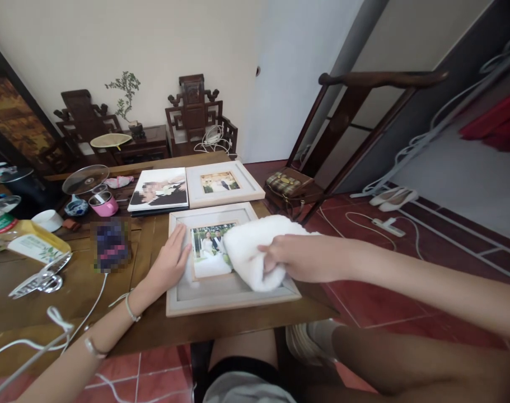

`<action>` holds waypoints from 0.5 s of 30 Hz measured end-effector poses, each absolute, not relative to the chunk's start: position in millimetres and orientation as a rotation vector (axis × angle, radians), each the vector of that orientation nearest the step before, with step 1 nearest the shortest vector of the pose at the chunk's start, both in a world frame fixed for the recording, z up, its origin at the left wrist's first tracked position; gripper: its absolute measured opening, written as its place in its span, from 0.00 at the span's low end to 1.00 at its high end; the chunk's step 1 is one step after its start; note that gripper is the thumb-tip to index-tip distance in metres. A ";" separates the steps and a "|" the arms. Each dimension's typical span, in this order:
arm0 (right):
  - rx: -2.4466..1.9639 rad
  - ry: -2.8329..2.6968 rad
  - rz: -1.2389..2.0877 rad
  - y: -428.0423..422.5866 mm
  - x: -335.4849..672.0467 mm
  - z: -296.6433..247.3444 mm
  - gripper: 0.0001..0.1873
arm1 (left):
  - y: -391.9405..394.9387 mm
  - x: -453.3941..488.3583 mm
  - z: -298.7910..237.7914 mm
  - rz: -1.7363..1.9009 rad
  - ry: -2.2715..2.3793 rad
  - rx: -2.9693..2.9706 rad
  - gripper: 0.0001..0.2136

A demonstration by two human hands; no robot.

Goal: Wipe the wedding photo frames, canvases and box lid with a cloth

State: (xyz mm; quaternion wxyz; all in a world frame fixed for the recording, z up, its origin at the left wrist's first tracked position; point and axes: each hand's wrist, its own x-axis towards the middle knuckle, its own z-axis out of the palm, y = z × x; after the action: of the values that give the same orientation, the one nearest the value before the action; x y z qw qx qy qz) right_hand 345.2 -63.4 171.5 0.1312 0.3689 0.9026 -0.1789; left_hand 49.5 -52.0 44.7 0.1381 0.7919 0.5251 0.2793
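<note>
A white-framed photo (210, 252) lies flat near the front edge of the wooden table, showing two people outdoors. My left hand (173, 258) rests with its fingers stretched along the left side of this picture frame (233, 307). In my right hand (290, 257) is a bunched white fluffy cloth (258, 240), gripped by closed fingers. The cloth lies over the right part of the frame and covers the photo's right edge. Just behind are a second picture frame (233, 195) and a photo album (159, 190) with a picture on its cover.
On the table's left stand a pink mug (104, 206), a bottle of yellow liquid (36, 240), a clear hair claw (42, 277) and a blurred dark device (111, 246) with a white cable. A wooden chair (342, 123) holding a plaid bag (286, 183) stands at the right.
</note>
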 end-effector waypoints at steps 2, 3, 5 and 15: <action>1.164 2.660 -0.469 -53.8 349.1 167.6 0.34 | -52.2 50.6 44.0 0.788 1.513 2.296 0.24; 1.239 2.708 -0.389 -47.9 350.1 165.0 0.35 | -52.5 51.1 44.0 0.777 1.509 2.299 0.23; 1.368 2.776 -0.201 -34.8 350.0 158.7 0.36 | -53.3 52.1 44.9 0.751 1.500 2.300 0.22; 1.110 2.735 0.011 -9.3 285.2 118.8 0.39 | -52.8 54.8 46.4 0.932 1.524 2.314 0.20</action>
State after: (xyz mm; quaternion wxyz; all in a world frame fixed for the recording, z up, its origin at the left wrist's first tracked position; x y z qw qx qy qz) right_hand 285.2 -9.3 118.8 0.0946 0.3744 0.9224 0.0036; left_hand 54.8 -52.8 46.4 0.1089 0.7867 0.5183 0.3171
